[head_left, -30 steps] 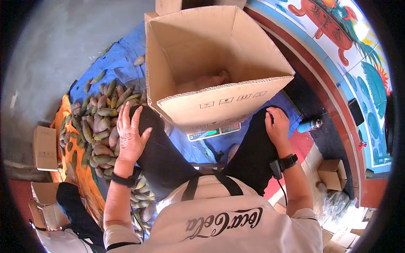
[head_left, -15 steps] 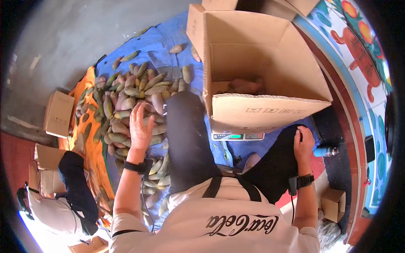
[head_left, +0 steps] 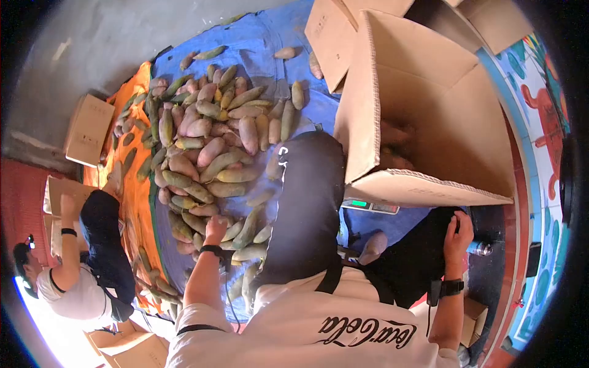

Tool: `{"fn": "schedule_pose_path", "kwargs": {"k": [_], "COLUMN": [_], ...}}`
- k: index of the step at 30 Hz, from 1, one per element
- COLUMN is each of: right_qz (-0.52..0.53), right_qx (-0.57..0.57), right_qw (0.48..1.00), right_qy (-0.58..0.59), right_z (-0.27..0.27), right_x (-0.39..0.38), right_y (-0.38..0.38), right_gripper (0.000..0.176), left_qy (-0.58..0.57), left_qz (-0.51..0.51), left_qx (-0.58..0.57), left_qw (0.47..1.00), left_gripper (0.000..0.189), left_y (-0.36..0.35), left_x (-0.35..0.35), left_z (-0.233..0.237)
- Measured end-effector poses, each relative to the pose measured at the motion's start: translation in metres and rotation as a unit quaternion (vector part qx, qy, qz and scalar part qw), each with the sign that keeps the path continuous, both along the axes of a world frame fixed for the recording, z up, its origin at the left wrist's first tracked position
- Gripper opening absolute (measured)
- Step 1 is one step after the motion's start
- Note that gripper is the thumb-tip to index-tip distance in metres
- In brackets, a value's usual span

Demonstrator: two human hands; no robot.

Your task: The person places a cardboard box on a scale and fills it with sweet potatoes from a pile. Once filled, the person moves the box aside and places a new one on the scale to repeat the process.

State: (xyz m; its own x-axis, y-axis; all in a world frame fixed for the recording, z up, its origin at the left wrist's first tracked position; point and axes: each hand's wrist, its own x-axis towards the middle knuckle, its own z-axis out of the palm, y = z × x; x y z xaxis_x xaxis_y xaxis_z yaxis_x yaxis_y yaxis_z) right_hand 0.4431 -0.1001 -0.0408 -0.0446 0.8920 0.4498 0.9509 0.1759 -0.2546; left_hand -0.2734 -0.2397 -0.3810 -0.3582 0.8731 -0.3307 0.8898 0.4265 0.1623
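My left hand [head_left: 215, 230] is low over the near part of a pile of long green and pinkish fruits [head_left: 224, 162]; its fingers point down and are mostly hidden, so I cannot tell whether it grips one. My right hand [head_left: 458, 238] rests by my right knee, fingers loosely bent and apart, holding nothing. In front of me a large open cardboard box [head_left: 429, 185] stands on a scale [head_left: 371, 207] with a green-lit display. A few fruits [head_left: 396, 147] lie in shadow at its bottom.
Blue sheeting [head_left: 257, 46] and orange sheeting [head_left: 138, 202] cover the floor under the fruits. More cardboard boxes [head_left: 331, 37] stand behind the large one. At the left another person [head_left: 73, 285] sits by smaller boxes. A bottle [head_left: 480, 248] lies beyond my right hand.
My left hand has come down and back from above the pile to its near part. My view has turned left, so box and pile appear further right. My right hand stays by the knee.
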Motion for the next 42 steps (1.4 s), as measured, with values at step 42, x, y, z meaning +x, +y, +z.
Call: {"fn": "schedule_pose_path", "kwargs": {"k": [42], "right_qz": [-0.016], "right_qx": [-0.045], "right_qw": [0.999], "right_qy": [-0.024], "right_z": [-0.025], "right_x": [0.045], "right_y": [-0.013], "right_gripper": [0.030], "left_qy": [0.136], "left_qz": [-0.122], "left_qx": [-0.299], "left_qw": [0.937], "left_gripper": [0.036], "left_y": [0.055], "left_x": [0.073], "left_z": [0.071]}}
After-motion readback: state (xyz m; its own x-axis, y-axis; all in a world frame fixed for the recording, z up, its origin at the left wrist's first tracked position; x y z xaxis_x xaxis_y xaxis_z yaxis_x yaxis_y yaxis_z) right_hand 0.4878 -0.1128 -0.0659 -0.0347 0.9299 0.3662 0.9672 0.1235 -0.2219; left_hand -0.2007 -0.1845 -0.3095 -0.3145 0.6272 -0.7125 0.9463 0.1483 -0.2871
